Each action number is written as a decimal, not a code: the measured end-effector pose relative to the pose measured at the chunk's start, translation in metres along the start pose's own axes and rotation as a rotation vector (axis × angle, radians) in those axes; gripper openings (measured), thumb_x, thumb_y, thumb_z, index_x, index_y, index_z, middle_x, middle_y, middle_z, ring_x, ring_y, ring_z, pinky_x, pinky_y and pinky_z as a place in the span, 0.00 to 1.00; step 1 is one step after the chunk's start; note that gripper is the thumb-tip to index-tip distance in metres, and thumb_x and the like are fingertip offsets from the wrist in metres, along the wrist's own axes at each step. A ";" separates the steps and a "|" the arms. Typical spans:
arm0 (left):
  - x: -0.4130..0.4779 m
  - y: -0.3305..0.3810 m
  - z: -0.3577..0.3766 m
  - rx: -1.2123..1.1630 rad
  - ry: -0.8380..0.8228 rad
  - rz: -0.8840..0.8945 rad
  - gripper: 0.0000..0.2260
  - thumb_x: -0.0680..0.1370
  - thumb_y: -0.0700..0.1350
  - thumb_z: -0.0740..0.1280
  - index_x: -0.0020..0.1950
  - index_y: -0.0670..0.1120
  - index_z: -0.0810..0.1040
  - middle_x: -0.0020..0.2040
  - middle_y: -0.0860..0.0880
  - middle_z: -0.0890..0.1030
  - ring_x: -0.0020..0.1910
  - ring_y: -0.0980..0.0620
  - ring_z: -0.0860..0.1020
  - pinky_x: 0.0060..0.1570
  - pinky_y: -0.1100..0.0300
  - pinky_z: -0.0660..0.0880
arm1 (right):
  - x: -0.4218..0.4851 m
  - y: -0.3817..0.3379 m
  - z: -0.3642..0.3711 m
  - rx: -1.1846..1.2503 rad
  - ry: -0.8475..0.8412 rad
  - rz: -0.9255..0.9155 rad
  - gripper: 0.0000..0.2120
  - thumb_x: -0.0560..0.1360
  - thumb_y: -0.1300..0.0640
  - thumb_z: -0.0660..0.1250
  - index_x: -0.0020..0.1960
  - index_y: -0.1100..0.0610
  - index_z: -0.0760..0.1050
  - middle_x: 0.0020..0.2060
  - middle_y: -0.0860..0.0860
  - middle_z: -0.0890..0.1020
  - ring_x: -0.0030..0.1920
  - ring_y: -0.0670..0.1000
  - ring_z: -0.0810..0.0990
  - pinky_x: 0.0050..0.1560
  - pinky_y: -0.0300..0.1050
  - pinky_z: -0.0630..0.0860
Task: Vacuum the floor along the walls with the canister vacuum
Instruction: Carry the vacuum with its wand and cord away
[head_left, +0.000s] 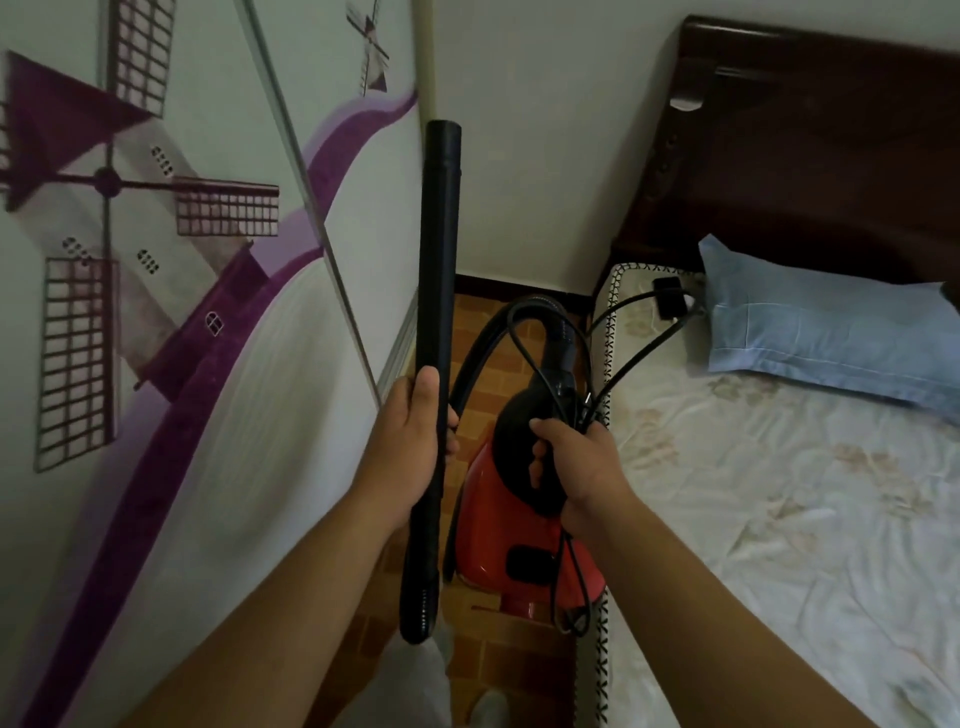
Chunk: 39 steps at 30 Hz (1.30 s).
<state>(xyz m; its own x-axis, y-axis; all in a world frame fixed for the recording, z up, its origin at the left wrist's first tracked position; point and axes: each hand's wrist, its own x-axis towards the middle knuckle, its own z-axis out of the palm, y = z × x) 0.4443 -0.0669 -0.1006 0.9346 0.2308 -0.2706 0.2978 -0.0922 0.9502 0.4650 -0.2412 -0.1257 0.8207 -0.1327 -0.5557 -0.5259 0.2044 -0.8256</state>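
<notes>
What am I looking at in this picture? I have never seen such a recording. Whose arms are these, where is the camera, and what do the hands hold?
There is no machine here, only a person. One camera is worn on the person's head and looks forward and down, so you see their own two arms. The left hand grips a long black tube that points upward. The right hand holds a red vacuum cleaner by its black handle, together with loops of black cord. Below is a narrow strip of brick-patterned floor. On the left stands a wardrobe door with a windmill picture. On the right is a bed with a blue pillow and a dark wooden headboard.
</notes>
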 end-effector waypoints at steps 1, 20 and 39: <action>0.012 0.001 0.002 -0.006 -0.008 -0.002 0.22 0.84 0.63 0.52 0.54 0.47 0.75 0.44 0.42 0.81 0.39 0.44 0.81 0.46 0.47 0.81 | 0.009 -0.005 0.004 -0.004 0.005 0.000 0.06 0.78 0.63 0.70 0.50 0.59 0.72 0.30 0.53 0.74 0.25 0.52 0.70 0.27 0.44 0.68; 0.280 0.072 0.052 0.025 -0.128 0.010 0.23 0.83 0.64 0.53 0.54 0.47 0.75 0.41 0.47 0.81 0.37 0.50 0.81 0.41 0.54 0.81 | 0.219 -0.143 0.062 0.070 0.122 0.017 0.09 0.77 0.63 0.71 0.56 0.61 0.75 0.32 0.55 0.75 0.27 0.52 0.71 0.27 0.44 0.70; 0.499 0.116 0.122 0.104 -0.009 -0.013 0.23 0.85 0.59 0.50 0.56 0.43 0.74 0.42 0.45 0.79 0.34 0.57 0.78 0.34 0.69 0.76 | 0.452 -0.234 0.097 0.024 0.009 0.170 0.09 0.78 0.62 0.71 0.56 0.57 0.74 0.35 0.54 0.76 0.32 0.52 0.73 0.30 0.45 0.72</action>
<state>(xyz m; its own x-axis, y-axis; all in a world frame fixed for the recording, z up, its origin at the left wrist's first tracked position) 0.9686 -0.0809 -0.1444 0.9322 0.2237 -0.2845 0.3279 -0.1892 0.9256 0.9807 -0.2553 -0.1744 0.7186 -0.1031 -0.6877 -0.6511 0.2476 -0.7175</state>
